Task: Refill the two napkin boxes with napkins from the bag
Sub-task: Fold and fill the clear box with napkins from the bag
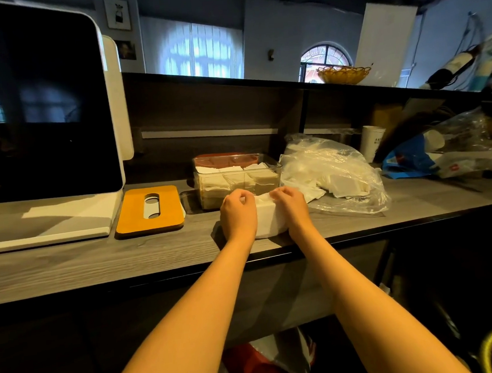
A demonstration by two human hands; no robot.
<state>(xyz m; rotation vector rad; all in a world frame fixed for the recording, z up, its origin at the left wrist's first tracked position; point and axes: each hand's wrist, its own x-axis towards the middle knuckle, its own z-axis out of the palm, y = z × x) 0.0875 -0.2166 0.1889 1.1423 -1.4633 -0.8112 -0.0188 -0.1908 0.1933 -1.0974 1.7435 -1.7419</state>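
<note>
Your left hand point(238, 213) and right hand point(292, 209) curl around a soft white napkin stack point(269, 218); it rests on the wood-grain counter point(97, 262). Behind it stands a clear plastic box point(236, 178); the crinkled bag point(335, 173) lies beside.

Both hands cover the sides of the white napkin stack point(266, 218) at the centre of the frame: the left hand point(238, 213) and right hand point(292, 207) curl over it, fingertips out of sight. The screen point(35, 100) is cut by the left edge. At the far right edge, blurred clutter point(490, 58) cannot be identified. The print on the paper cup point(372, 142) is too small to read.
</note>
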